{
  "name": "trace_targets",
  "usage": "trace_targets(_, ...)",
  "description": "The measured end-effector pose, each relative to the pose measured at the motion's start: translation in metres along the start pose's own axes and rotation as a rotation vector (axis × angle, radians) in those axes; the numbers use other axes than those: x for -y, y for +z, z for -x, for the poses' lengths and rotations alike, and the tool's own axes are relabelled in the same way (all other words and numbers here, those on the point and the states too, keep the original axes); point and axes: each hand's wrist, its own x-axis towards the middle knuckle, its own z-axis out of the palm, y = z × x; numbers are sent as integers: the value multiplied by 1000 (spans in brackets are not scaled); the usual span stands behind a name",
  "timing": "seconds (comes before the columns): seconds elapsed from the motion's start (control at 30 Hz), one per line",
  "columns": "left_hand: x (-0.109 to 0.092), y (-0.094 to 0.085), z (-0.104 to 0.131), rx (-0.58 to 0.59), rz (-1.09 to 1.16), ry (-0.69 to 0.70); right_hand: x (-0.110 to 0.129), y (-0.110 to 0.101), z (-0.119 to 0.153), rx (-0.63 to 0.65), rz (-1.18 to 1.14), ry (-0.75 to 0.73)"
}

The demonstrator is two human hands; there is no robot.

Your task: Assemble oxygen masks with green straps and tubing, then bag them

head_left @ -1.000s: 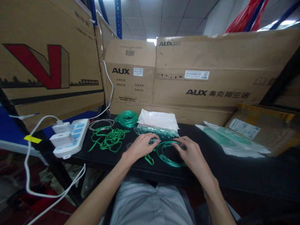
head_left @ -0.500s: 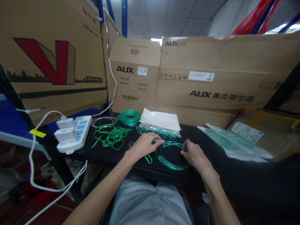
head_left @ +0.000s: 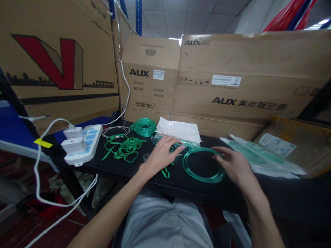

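A smooth, translucent green tubing ring (head_left: pixel 204 179) lies flat near the front edge of the black tabletop (head_left: pixel 177 181), wound in several glossy loops, between the two hands. The left hand (head_left: pixel 164 153) arches over small clear and green pieces just left of the ring, thumb stretched toward it and a narrow gap below the index finger; whether it grips anything I cannot tell. The right hand (head_left: pixel 234 163) is at the ring's right side, fingers bent, thumb a little apart from them; I cannot tell if it pinches the tubing.

A flat, matte green strap (head_left: pixel 166 173) forms a small loop by the front edge. Toward the tabletop's left end sprawls a crumpled strap tangle (head_left: pixel 124 150), ribbon-like, with a thin greyish ring (head_left: pixel 116 132) behind it. A thick green coil (head_left: pixel 143 127) sits near the back edge, beside wrinkled white sheets (head_left: pixel 178 129) over rounded transparent plastic. Toward the right end, filmy bags (head_left: pixel 261 156) with green contents lean against a brown cardboard box (head_left: pixel 305 137).
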Motion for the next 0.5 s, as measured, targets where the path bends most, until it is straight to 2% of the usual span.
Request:
trace_targets(0.07, -14, -4, -2, -19, 34, 10, 14, -13, 4, -67, -161, -73)
trace_targets(0.13, -28, -8, -3, -2, 63, 2, 33, -24, 11, -100, -221, -181)
trace_targets(0.3, -50, -13, -2, 137, 118, -38, 78, -34, 29, -73, -247, -370)
trace_targets(0.4, -52, -18, -3, 241, 177, -60, 90, -31, 34, -79, -303, -378)
trace_targets(0.5, -46, -23, -5, 280, 256, -83, 88, -26, 34, -107, -416, -278)
